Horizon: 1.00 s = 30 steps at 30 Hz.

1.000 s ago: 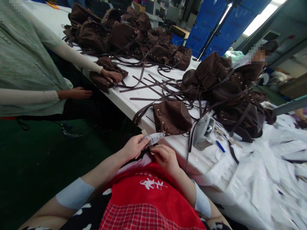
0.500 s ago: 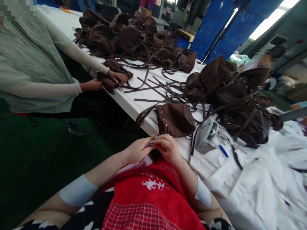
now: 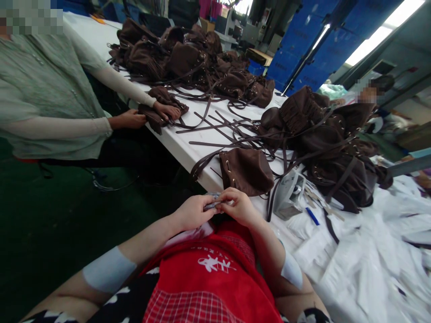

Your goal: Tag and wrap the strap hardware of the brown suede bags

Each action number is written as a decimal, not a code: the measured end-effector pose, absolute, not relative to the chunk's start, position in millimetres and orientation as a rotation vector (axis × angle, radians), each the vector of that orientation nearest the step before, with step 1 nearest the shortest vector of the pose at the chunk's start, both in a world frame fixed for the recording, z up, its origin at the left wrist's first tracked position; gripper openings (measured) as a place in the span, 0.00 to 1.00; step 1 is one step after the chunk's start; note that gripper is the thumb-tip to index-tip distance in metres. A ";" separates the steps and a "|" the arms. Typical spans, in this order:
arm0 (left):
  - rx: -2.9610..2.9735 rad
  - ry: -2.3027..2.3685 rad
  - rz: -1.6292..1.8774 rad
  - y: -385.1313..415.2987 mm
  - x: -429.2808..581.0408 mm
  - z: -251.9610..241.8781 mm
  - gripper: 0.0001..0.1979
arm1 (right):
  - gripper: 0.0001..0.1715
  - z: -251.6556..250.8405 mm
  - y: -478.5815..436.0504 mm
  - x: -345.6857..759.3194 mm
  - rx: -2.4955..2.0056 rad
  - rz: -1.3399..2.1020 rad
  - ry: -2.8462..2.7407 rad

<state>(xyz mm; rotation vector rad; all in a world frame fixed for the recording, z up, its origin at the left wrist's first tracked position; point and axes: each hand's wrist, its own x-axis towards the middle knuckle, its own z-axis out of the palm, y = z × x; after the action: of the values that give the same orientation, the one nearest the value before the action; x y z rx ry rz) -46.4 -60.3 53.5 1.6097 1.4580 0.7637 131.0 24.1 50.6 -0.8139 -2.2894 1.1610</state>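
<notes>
Right fingers (image 3: 229, 194) have risen, pinching clear plastic (image 3: 210, 206).

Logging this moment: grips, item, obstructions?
Left grip and right grip holding small greyish item. Item partly hidden. Brown bag close ahead on table. Nothing visibly blocking.

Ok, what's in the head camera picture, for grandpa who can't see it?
Someone's left hand and right hand hold a small shiny thing in front of a red apron. A brown bag sits nearby on a white table, more bags behind; another person touches one.
</notes>
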 end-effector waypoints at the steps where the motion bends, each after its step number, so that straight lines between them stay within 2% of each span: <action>1: 1.620 1.459 0.752 -59.5 -46.8 53.1 0.12 | 0.08 52.3 25.2 131.3 -0.792 1.149 -2.313; 4: 1.633 1.432 0.714 -57.0 -48.4 51.4 0.12 | 0.10 54.3 27.4 131.9 -0.737 1.081 -2.406; 9: 1.614 1.362 0.691 -52.4 -50.1 47.9 0.10 | 0.09 59.1 29.0 131.5 -0.693 0.945 -2.617; 14: 1.482 1.361 0.733 -45.8 -47.7 42.1 0.09 | 0.06 72.2 19.1 131.9 -0.624 0.328 -2.910; 17: 1.341 1.347 0.766 -44.6 -47.4 38.1 0.11 | 0.14 68.1 10.5 138.7 -0.546 0.093 -2.914; 24: 1.066 1.227 0.806 -45.9 -47.6 37.3 0.17 | 0.33 38.0 -4.1 154.1 -0.571 0.147 -2.743; 27: 1.047 1.196 0.808 -44.7 -46.2 40.4 0.18 | 0.35 35.3 -12.4 156.4 -0.623 0.311 -2.609; 30: 1.052 1.177 0.787 -44.5 -46.1 43.7 0.18 | 0.32 39.0 -14.3 172.4 -0.796 0.396 -2.344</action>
<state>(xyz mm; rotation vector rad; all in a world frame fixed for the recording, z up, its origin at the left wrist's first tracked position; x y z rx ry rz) -46.1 -44.5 43.7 1.0525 1.1768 0.7874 172.4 -14.3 39.0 -0.7964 -2.3443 0.3962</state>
